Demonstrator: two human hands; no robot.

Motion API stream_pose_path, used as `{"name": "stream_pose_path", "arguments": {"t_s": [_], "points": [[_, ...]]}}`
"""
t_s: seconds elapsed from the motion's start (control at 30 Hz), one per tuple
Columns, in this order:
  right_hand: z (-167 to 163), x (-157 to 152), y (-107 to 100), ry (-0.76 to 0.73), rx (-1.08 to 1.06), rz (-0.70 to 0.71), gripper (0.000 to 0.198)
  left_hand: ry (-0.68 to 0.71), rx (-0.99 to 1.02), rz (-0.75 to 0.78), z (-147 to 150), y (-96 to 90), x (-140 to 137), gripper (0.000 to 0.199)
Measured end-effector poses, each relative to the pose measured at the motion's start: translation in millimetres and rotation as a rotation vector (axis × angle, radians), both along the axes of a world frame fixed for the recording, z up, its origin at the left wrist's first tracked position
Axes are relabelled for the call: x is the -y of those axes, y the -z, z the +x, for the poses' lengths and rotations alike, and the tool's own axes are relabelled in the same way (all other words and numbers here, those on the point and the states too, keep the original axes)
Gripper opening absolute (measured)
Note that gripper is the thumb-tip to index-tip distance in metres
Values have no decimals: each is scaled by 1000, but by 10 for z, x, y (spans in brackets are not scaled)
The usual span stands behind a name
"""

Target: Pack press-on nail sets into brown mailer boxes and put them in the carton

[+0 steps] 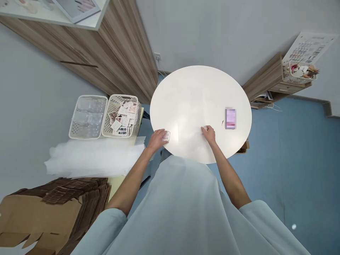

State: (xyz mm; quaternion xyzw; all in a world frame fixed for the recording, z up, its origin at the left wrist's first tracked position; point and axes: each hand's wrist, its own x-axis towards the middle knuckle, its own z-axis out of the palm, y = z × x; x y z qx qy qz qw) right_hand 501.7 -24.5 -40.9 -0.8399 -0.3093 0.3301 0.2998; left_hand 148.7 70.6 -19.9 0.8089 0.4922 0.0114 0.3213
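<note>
My left hand (156,139) is closed around a small clear plastic case (166,136) with pinkish items inside, at the left front edge of a white oval table (186,90). Over the table's front middle, my right hand (209,135) has thumb and fingers pinched together. Something small and pale or see-through seems to be between those fingertips, too tiny to name. Right of that hand lies a pink-purple rectangular item (231,119), blurred out, with a little dark object (222,122) beside it.
On the left stand a white basket of clear plastic boxes (89,115) and another basket (111,108) full of printed cards. Nearer are white wrapping sheets (92,157) and stacked flat cardboard (39,216). A wooden cabinet (127,46) rises behind; a low shelf (273,79) stands right.
</note>
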Motion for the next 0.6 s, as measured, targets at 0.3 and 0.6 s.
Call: {"name": "stream_pose_path", "arguments": {"t_s": [0.3,0.6], "points": [[-17,587,13,-28,28,-117,38,130,-54,40,-26,-12,-18,70],[3,456,35,-3,60,-91,29,244,83,-26,648,-119,399,68]]}}
